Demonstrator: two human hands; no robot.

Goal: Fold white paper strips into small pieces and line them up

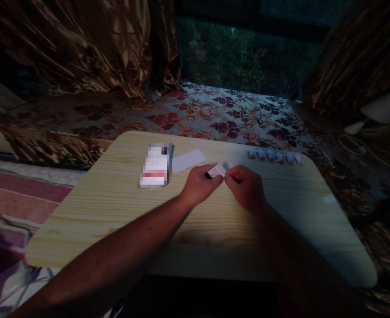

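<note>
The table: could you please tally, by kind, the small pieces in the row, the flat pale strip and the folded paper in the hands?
Small folded pieces in the row: 6
Flat pale strip: 1
Held folded paper: 1
Total: 8

Home interior, seemingly a bedroom. Gold patterned curtains [115, 44] flank a window [235, 57] with greenery outside. Floral fabric [228, 108] covers the broad sill ledge. Striped, bedding-like cloth [39, 190] at left; small wood-grain table [115, 194] with rounded corners alongside.
</note>
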